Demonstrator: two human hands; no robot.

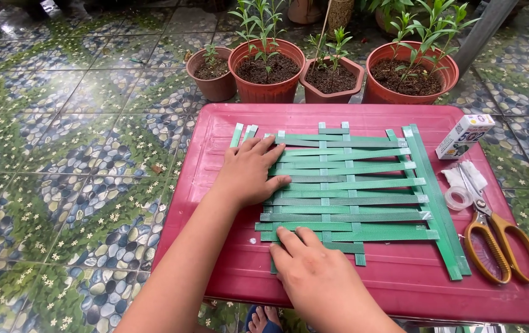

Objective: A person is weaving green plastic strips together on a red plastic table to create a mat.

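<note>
The woven mat of green strips [344,191] lies flat in the middle of a red plastic tray [227,271], its strips crossing over and under each other. The left hand [249,172] rests palm down on the mat's left edge, fingers spread and flat. The right hand [314,271] lies at the near edge, fingers extended and pressing on the lowest strips, pinching nothing. To the right lie yellow-handled scissors [499,240], a clear tape roll [459,198] and a small white box [465,135]. Potted plants [267,68] stand beyond the far edge.
</note>
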